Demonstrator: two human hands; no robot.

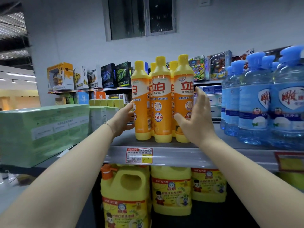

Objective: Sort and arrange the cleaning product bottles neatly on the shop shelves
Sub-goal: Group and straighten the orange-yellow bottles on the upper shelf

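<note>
Both bare forearms extended up from the bottom corners toward the top shelf (181, 156), with a thin bracelet (107, 123) on the left wrist. The left hand (122, 120) lay against the left side of the leftmost orange bottle (142, 102). Its fingers were fairly straight and its thumb spread below them, touching the bottle rather than wrapping it, and the bottle's edge partly hid the fingertips. The right hand (197, 119) was spread flat against the rightmost orange bottle (183, 96), thumb on the front of the label and 4 fingers straight up along the right side, clamped on nothing.

Those 2 bottles and the middle orange bottle (160, 99) made a tight front row of 3 between the hands. All stood upright near the shelf's front edge, the middle one touching both neighbours. At least 2 more yellow caps (173, 65) showed behind them.

A red-and-white price tag (139, 155) sat on the shelf rail just below the row. On the shelf beneath stood 3 yellow jugs (171, 190), the left one with an orange pump and a handle. To the right, apart from the row, stood clear water bottles (253, 102) with blue caps. To the left lay pale green boxes (44, 129). Farther back, toy boxes (60, 76) lined another shelf under a dark window (141, 15).
</note>
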